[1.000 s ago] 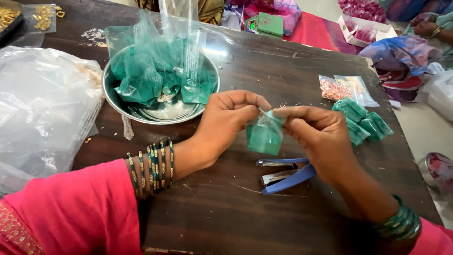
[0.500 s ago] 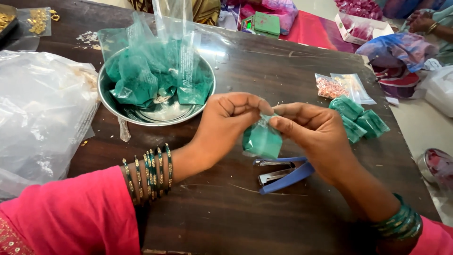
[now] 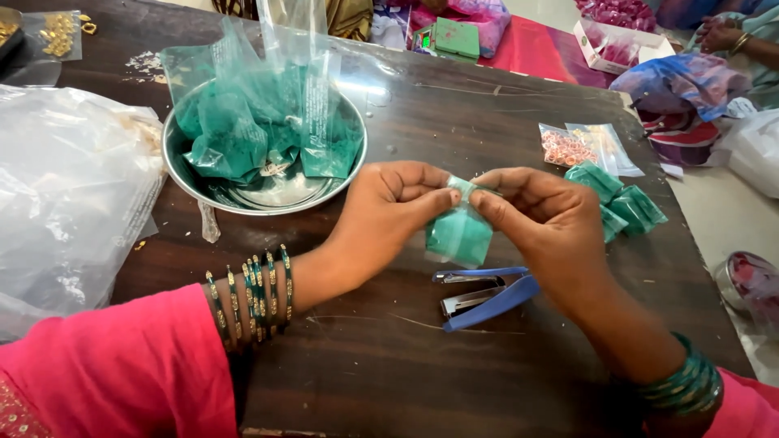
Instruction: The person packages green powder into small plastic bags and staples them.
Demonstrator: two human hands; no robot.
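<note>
Above desk (image 3: 389, 357), mid-scene: left hand (image 3: 389, 212) and right hand (image 3: 545, 217) both pinch top edge of small green packet (image 3: 458, 235). Blue stapler (image 3: 485, 294) lies just below. Risk: thin film slips from fingertips, fold springs open, contents spill.

Green packet (image 3: 459, 234): lowered slightly toward frame centre, top edge now folded between the fingertips of left hand (image 3: 388, 212) and right hand (image 3: 553, 221), drawn closer together.

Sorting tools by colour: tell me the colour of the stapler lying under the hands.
The stapler is blue with a silver metal body, seen clearly in the head view.
</note>
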